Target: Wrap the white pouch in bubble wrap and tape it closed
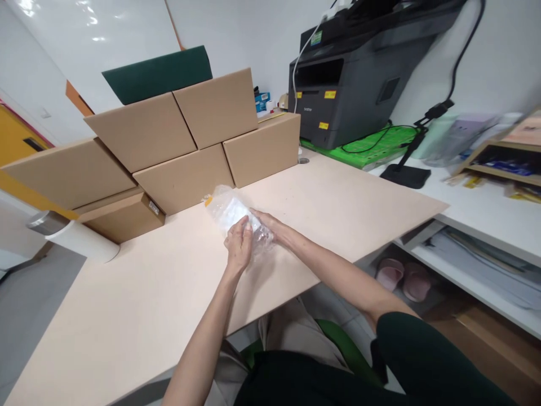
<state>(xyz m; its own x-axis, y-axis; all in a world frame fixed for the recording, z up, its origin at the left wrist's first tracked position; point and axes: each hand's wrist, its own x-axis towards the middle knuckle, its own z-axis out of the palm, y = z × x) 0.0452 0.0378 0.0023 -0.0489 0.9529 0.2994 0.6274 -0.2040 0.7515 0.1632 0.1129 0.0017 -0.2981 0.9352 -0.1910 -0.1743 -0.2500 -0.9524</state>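
Observation:
Between my hands is a clear bubble-wrap package [220, 210] with something white inside that I cannot make out. It is held just over the wooden table [177, 293], and a bit of orange shows at its far left end. My left hand [239, 243] is closed on the near side, thumb and fingers pressed on the plastic. On the right side, my right hand [269, 223] grips the wrap, its fingers partly hidden behind it. Loose crinkled plastic sticks out below the hands.
Cardboard boxes [181, 176] are stacked along the table's back, with a dark green box [160, 74] on top. A white cylinder [87, 239] stands at the left. A black printer [325, 93] and a black stand [406, 173] are at the right.

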